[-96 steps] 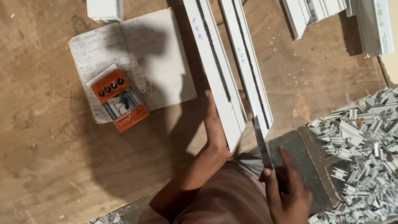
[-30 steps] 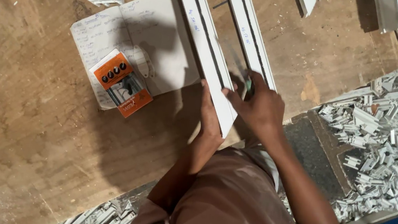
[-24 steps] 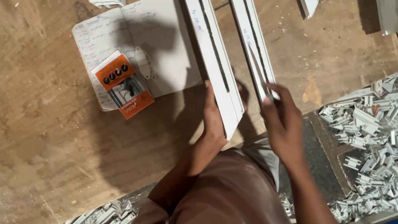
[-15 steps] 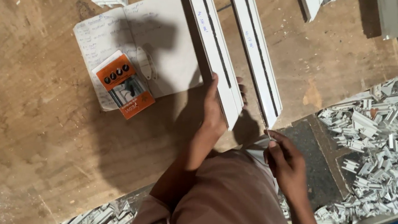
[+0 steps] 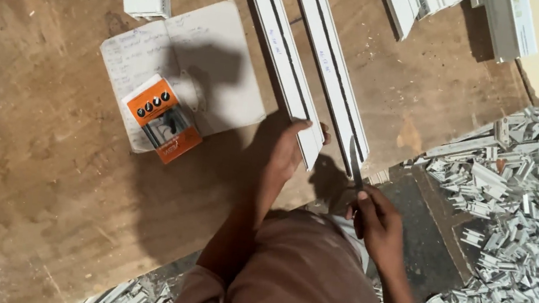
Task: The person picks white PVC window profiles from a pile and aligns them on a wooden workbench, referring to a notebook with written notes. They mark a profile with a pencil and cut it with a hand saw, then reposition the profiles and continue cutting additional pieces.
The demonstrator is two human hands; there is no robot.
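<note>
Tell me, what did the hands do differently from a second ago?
The right hand pulled back from the right white strip toward the body, and now holds a thin blade-like tool against that strip's near end. The left hand stayed on the left white strip. The notebook and orange packet didn't move.
</note>
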